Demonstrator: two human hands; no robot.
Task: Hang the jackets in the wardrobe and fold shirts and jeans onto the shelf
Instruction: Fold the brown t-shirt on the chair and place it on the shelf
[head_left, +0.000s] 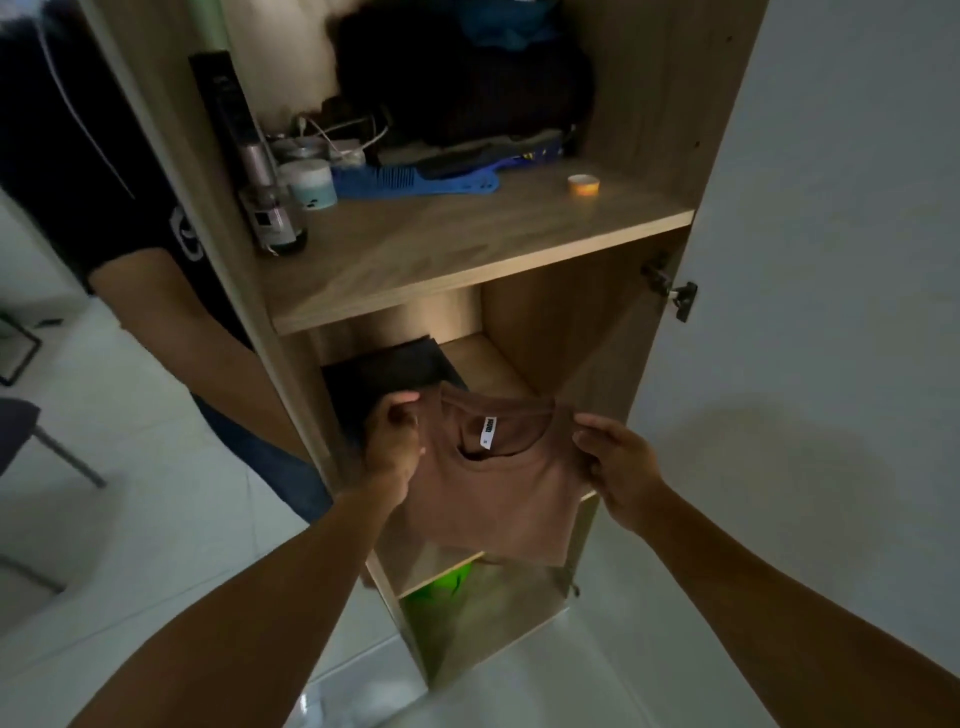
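The left hand (392, 447) and right hand (621, 467) each pinch a shoulder of a folded brown shirt (493, 499), holding it up in front of the wardrobe's (649, 130) lower shelf (488, 364). A dark folded garment (395, 374) lies on that shelf, to the far left of the shirt. The upper shelf (441, 260) carries a blue comb (415, 182), bottles (270, 208), a jar (311, 182) and dark clothes (467, 88); another person's arm (197, 332) shows at the left.

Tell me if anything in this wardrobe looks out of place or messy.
Mostly the upper shelf: a blue comb, jars, bottles and cables lie loose in front of piled dark clothes. The brown shirt, held by both hands, looks neat.
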